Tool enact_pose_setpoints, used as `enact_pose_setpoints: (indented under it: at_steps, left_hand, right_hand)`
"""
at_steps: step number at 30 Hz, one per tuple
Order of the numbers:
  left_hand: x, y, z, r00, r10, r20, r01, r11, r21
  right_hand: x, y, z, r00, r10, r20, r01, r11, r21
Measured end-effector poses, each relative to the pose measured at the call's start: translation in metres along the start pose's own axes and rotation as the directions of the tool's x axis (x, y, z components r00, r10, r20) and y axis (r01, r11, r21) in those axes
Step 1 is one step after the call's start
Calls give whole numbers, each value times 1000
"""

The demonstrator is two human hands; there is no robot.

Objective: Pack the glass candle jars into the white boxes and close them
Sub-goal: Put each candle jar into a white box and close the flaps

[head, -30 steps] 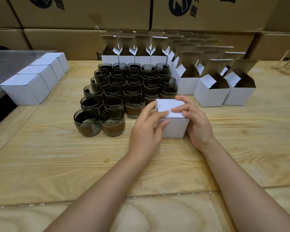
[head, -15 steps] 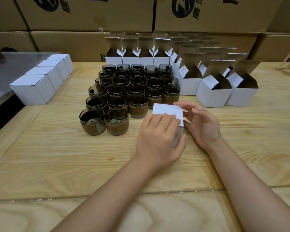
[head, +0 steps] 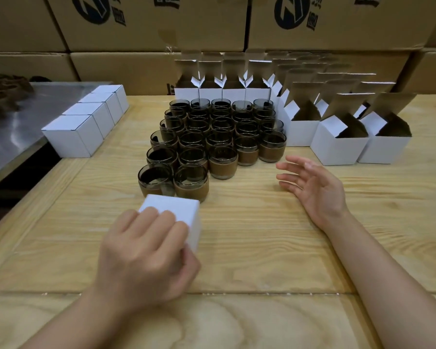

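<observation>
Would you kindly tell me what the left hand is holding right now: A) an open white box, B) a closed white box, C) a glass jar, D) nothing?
B: the left hand grips a closed white box, its lid flat, while the right hand hovers open and empty.

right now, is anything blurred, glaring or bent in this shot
Head view: the small closed white cardboard box in the left hand is smeared by motion; the grey metal counter shows pale glare; the wide lens fans the stacked brown cardboard cartons outward.
</observation>
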State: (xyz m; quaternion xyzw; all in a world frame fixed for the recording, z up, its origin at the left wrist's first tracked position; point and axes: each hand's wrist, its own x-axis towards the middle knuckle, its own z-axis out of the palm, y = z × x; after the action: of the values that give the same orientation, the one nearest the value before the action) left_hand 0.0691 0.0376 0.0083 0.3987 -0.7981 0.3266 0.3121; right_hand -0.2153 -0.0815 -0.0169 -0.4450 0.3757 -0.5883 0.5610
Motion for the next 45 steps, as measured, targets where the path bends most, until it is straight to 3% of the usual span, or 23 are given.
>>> enact_pose_setpoints:
  at_steps: [6,12,14,17,22,26,31,36,40,45]
  left_hand:
    - [-42,-80,-6,997,-71,3,71,992,108]
    - [-73,-162,16,956,-286,62,268,941,208]
    - [-80,-182,25,912,-407,50,382,889,252]
    - [-86,-198,37,791,-611,35,586,772,246]
    - [-85,-218,49,654,-747,118,743,664,86]
    - [-89,-241,59,656,-733,179,741,671,34]
    - [-95,-270,73,599,-761,248,766,635,101]
    - [-95,-298,87,651,-700,293,664,712,228]
    - [-68,-297,96,642,-683,349,623,730,282]
    - [-44,-286,111,556,-702,446,624,707,334]
  right_hand:
    - [0,2,-1,1000,-8,19,8,1000,-18]
    - [1,4,-2,999,-20,38,22,999,-47]
    - [2,5,-3,999,-29,46,32,998,-61]
    - [3,6,-3,998,-34,56,37,997,-66]
    - [4,6,-3,998,-28,56,31,997,-68]
    - [4,7,-4,998,-31,50,35,995,-91]
    - [5,6,-2,999,-22,35,25,996,-90]
    - [4,7,-2,999,-18,26,21,995,-94]
    - [5,7,-1,1000,-19,18,21,994,-108]
    - [7,9,-4,1000,-19,18,20,995,-97]
